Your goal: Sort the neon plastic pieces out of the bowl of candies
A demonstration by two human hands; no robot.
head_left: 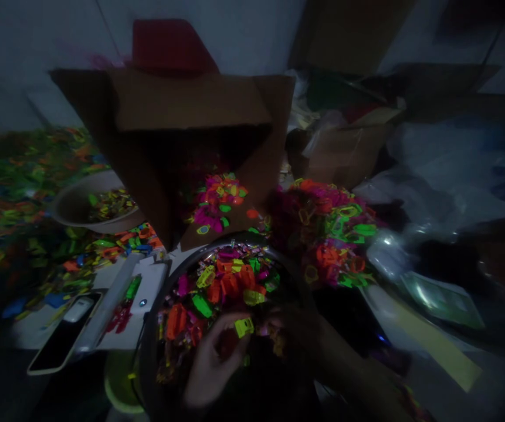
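A round dark-rimmed basin right in front of me holds several small bright plastic pieces in orange, green, yellow and pink. My left hand is over the basin's near side, fingers curled around a yellow plastic piece. My right hand meets it from the right, dark and blurred, fingers bent close to the same yellow piece; whether it grips anything is unclear.
A tipped open cardboard box spills coloured pieces behind the basin. A heap of pieces lies to the right, a bowl with more to the left. A phone and a white device lie at left. Plastic bags at right.
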